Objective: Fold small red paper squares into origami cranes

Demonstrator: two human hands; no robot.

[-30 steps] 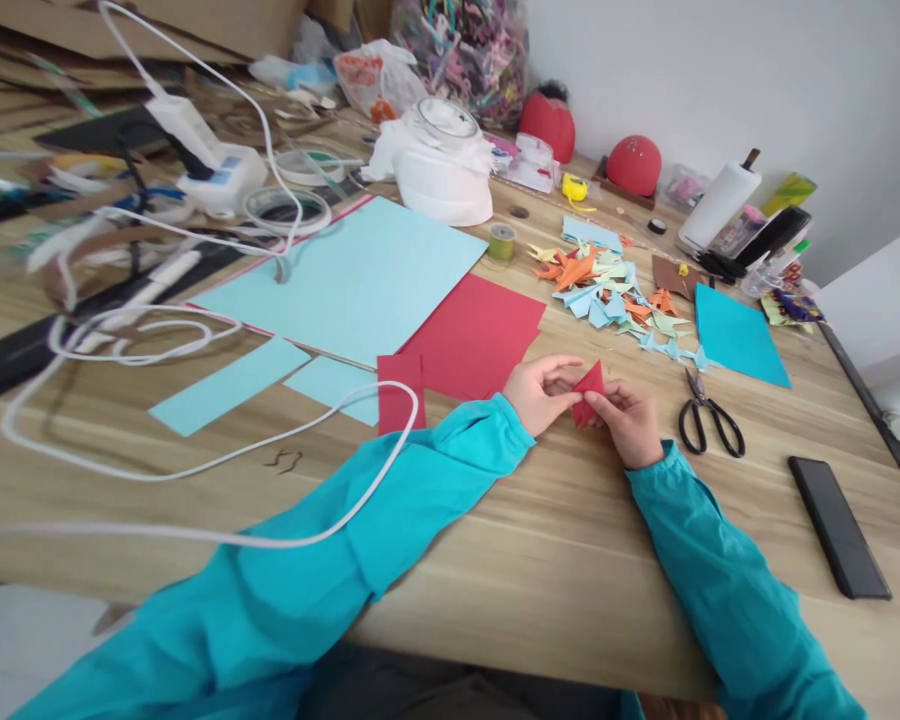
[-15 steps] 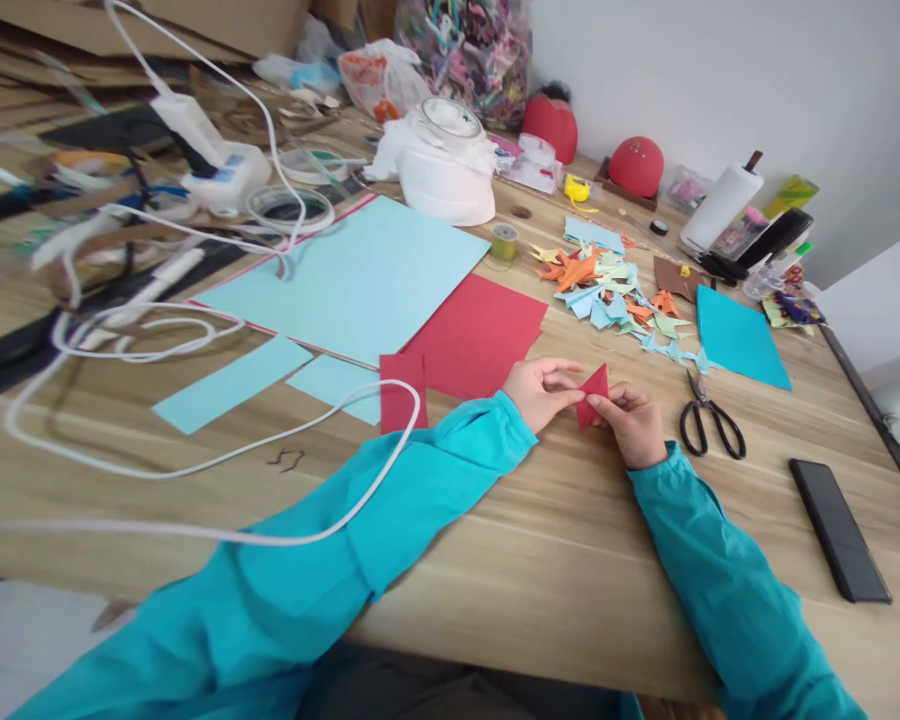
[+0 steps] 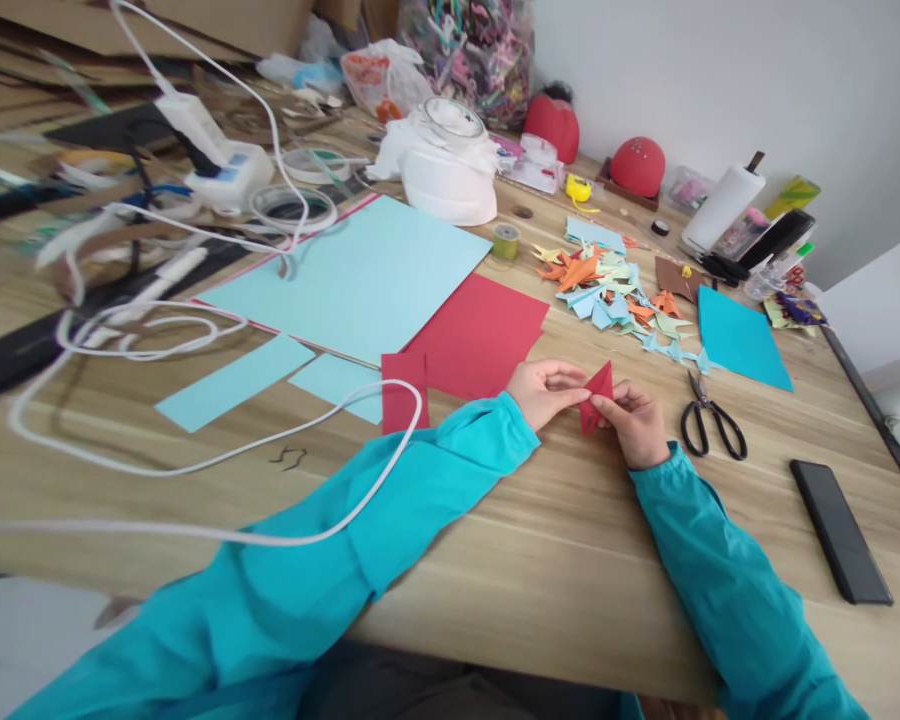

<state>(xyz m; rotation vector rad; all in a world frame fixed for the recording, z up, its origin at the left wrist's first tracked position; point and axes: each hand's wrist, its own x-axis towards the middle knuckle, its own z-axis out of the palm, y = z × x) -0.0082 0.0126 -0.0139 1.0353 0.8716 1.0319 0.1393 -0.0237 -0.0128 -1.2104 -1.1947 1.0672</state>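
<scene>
Folded red paper (image 3: 604,384) is up between the two hands, just right of centre in the frame, and I see it caught from both sides. Its pointed tip rises above the thumbs, tilted a little to the right, while a narrower end shows below them. My view of the left hand (image 3: 541,392) has the thumb tip meeting the paper's left edge, with the fingers stretched out loosely above. I can't make out how firmly those fingers press. On the other side, the right hand (image 3: 636,422) has its thumb laid across the front of the paper and its fingers curled behind, drawn in to a narrow pinch.

Near the hands, I have black-handled scissors (image 3: 707,420) to the right, blades toward the top. Red sheets (image 3: 484,330) lie to the upper left of the left hand, and a small red piece (image 3: 405,385) lies beside them. Light blue sheet (image 3: 352,270) spreads further left, with a light blue strip (image 3: 234,382) below it. Above the hands I find a pile of folded paper shapes (image 3: 604,290) in orange, blue and pale green, then a teal sheet (image 3: 746,340) at right. A black smartphone (image 3: 841,530) rests on the wooden table (image 3: 540,570) at lower right.
</scene>
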